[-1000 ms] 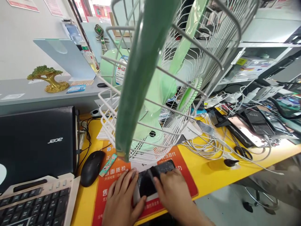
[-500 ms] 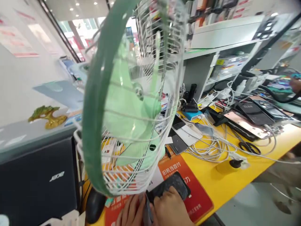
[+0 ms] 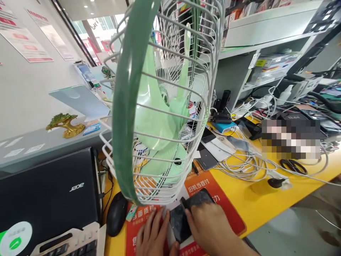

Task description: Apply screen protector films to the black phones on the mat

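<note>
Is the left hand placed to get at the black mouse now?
Probably yes: the left hand is close to the black mouse, and the small green packet between them looks too flat to block the way.

A single view looks out from the person's head, facing forward and steeply down over the surface (image 3: 255, 202). It takes in a wide spread, the surface's front edge slanting up toward the right. The left grip (image 3: 153, 231) and right grip (image 3: 206, 218) sit low in view, near the lens. The fan (image 3: 126, 106) looms close at centre, partly screening what lies behind; the wall (image 3: 26, 96) and shelving (image 3: 236, 71) stand farther off, left and right.
</note>
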`<state>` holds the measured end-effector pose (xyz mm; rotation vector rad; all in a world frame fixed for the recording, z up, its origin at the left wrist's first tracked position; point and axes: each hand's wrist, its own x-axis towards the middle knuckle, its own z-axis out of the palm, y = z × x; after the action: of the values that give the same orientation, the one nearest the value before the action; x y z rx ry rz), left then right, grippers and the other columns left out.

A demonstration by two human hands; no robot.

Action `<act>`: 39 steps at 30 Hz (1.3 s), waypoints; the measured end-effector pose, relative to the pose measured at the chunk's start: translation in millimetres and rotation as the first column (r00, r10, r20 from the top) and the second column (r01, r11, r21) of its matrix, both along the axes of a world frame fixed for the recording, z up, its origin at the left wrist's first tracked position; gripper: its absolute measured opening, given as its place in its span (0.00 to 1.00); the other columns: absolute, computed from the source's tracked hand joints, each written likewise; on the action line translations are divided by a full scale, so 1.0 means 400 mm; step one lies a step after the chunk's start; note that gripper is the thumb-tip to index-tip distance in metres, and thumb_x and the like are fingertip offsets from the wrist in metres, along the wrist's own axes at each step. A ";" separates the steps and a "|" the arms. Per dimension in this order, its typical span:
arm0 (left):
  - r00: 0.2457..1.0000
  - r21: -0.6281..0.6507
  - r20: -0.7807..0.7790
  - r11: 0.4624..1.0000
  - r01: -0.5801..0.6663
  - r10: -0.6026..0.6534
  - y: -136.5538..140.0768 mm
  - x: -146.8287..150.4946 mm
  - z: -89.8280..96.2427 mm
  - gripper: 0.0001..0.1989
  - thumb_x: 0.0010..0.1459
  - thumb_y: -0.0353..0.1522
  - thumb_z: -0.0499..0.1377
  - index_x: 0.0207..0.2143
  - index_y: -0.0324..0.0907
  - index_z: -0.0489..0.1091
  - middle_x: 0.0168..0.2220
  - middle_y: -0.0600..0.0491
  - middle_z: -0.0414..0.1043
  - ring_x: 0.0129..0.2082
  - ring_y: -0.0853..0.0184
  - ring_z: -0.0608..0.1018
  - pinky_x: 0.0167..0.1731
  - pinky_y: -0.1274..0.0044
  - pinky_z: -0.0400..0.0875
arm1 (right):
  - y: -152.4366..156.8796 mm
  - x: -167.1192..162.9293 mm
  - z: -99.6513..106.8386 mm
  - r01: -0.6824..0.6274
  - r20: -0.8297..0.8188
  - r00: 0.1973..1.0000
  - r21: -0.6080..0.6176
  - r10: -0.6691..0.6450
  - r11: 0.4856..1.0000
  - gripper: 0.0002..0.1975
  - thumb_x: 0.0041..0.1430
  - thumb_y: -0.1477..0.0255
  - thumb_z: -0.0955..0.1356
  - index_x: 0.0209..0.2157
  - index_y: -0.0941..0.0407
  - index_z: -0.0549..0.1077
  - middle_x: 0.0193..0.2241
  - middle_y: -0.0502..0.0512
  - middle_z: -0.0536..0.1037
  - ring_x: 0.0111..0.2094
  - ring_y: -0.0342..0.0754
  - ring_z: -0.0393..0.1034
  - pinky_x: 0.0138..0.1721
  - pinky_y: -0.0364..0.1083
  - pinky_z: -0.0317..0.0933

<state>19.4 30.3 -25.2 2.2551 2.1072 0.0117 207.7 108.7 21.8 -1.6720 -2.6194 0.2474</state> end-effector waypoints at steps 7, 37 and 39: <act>0.997 -0.056 0.001 0.996 -0.071 0.071 0.001 0.020 0.013 0.35 0.55 0.37 0.58 0.66 0.50 0.58 0.68 0.56 0.56 0.66 0.53 0.64 0.58 0.61 0.65 | -0.026 -0.060 -0.011 -0.105 -0.037 0.994 -0.105 0.102 0.989 0.16 0.66 0.71 0.63 0.29 0.58 0.80 0.27 0.62 0.81 0.28 0.55 0.79 0.27 0.45 0.60; 0.997 -0.071 0.053 0.996 -0.060 0.064 0.004 0.027 0.024 0.35 0.55 0.35 0.57 0.66 0.51 0.58 0.68 0.54 0.56 0.67 0.54 0.63 0.60 0.61 0.61 | 0.000 -0.008 -0.017 0.000 -0.016 1.000 -0.095 -0.002 0.996 0.19 0.69 0.66 0.61 0.31 0.58 0.79 0.29 0.63 0.81 0.31 0.54 0.78 0.30 0.45 0.60; 0.996 -0.063 0.051 0.996 -0.065 0.068 0.004 0.029 0.026 0.34 0.55 0.35 0.57 0.65 0.51 0.60 0.68 0.53 0.57 0.67 0.54 0.64 0.59 0.61 0.62 | 0.019 0.044 -0.031 0.066 -0.034 0.997 -0.039 -0.068 0.997 0.18 0.69 0.66 0.61 0.30 0.58 0.78 0.27 0.62 0.80 0.29 0.53 0.77 0.29 0.45 0.59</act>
<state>30.8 31.8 -15.0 2.1260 2.1244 0.0089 225.1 116.2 9.2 -1.7466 -2.5438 0.3228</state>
